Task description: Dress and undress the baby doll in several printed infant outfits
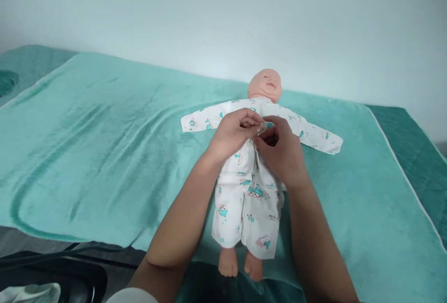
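Note:
A baby doll (264, 84) lies on its back, head toward the wall and bare feet toward me. It wears a white printed baby jacket (237, 159) and matching trousers (228, 207). Over the doll's chest, my left hand (240, 128) pinches the front edge of the jacket between thumb and fingers. Close against it, my right hand (279, 147) is closed on the same front edge from the other side. A button shows just below the fingertips; the exact spot they grip is partly hidden. Both jacket sleeves stretch out sideways.
A turquoise blanket (104, 154) covers the bed under the doll, over a darker quilted cover (415, 154). Behind rises a pale wall (223, 23). At the lower left are a black chair-like object (80, 275) and some light cloth (35, 292).

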Action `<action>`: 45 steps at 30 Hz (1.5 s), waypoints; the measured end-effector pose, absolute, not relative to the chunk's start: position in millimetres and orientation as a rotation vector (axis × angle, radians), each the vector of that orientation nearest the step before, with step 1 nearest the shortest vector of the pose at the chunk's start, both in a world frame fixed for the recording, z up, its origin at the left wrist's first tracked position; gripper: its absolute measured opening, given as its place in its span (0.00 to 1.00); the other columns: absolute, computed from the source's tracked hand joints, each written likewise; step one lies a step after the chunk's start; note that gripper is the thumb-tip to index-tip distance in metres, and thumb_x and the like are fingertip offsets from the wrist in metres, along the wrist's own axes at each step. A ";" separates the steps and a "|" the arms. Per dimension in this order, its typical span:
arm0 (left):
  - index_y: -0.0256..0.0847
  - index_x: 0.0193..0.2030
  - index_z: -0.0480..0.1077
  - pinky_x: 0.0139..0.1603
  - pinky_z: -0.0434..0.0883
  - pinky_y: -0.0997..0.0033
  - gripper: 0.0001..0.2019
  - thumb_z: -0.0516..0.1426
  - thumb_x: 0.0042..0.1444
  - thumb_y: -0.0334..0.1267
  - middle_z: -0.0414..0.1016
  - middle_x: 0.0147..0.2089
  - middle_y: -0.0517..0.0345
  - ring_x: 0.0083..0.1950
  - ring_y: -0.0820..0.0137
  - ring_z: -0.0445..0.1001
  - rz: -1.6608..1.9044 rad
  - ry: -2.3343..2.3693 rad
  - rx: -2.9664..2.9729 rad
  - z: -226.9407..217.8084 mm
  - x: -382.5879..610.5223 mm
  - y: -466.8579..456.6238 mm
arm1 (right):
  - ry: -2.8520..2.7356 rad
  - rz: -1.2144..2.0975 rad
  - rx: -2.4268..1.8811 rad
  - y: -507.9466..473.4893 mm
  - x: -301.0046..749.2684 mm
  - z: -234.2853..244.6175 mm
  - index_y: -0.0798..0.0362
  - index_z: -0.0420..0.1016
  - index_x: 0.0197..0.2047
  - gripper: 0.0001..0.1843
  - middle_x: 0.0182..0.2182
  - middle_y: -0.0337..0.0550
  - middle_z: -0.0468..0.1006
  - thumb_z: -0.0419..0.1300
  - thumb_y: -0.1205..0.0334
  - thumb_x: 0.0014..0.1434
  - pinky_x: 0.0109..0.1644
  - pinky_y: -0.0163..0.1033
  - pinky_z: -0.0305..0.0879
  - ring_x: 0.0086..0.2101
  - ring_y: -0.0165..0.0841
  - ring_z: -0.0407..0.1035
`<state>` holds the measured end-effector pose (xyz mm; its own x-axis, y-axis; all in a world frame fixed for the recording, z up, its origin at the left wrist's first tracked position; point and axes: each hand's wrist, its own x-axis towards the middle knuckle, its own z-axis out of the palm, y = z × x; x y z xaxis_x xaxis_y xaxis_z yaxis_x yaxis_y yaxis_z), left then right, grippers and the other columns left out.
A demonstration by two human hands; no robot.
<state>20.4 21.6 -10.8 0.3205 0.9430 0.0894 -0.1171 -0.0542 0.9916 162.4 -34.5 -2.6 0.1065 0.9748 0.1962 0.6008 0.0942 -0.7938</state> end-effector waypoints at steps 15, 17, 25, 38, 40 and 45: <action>0.41 0.39 0.76 0.38 0.68 0.71 0.04 0.62 0.57 0.35 0.75 0.34 0.60 0.35 0.74 0.70 0.937 0.898 1.585 -1.6 -1.7 23.0 | -1.572 0.616 -1.628 -41.2 162.1 -4.3 0.51 0.55 0.67 0.41 0.37 0.39 0.76 0.67 0.52 0.55 0.39 0.43 0.69 0.32 0.34 0.70; 0.40 0.37 0.77 0.36 0.67 0.71 0.04 0.61 0.59 0.38 0.74 0.33 0.60 0.34 0.74 0.68 0.857 0.896 1.649 2.2 -8.4 22.3 | -1.584 0.595 -1.645 -44.8 162.1 -2.5 0.51 0.55 0.64 0.39 0.38 0.40 0.76 0.67 0.51 0.55 0.38 0.43 0.68 0.32 0.34 0.70; 0.40 0.38 0.77 0.39 0.67 0.72 0.05 0.63 0.55 0.38 0.75 0.38 0.61 0.38 0.73 0.69 0.595 0.808 1.911 5.5 -21.4 22.5 | -1.891 0.462 -1.997 -64.9 160.3 14.4 0.50 0.64 0.38 0.10 0.33 0.41 0.77 0.60 0.55 0.63 0.33 0.40 0.54 0.30 0.34 0.66; 0.40 0.36 0.75 0.40 0.67 0.73 0.04 0.60 0.60 0.37 0.75 0.37 0.61 0.37 0.74 0.70 0.543 0.723 1.975 4.6 -22.7 23.5 | -2.072 0.357 -2.100 -70.9 152.4 14.1 0.52 0.63 0.41 0.08 0.36 0.43 0.73 0.60 0.61 0.64 0.32 0.38 0.50 0.30 0.33 0.64; 0.39 0.37 0.74 0.37 0.66 0.74 0.06 0.60 0.61 0.40 0.75 0.34 0.61 0.35 0.74 0.70 0.516 0.725 1.930 5.8 -23.3 23.2 | -2.116 0.334 -2.064 -73.5 153.1 12.3 0.52 0.62 0.41 0.06 0.37 0.44 0.73 0.58 0.65 0.63 0.32 0.38 0.50 0.31 0.33 0.65; 0.39 0.37 0.74 0.34 0.65 0.75 0.08 0.61 0.61 0.42 0.73 0.32 0.61 0.33 0.75 0.68 0.531 0.735 1.866 5.6 -22.2 22.6 | -2.182 0.182 -1.975 -78.2 145.9 4.5 0.55 0.63 0.46 0.10 0.44 0.51 0.72 0.57 0.71 0.61 0.33 0.38 0.54 0.37 0.38 0.69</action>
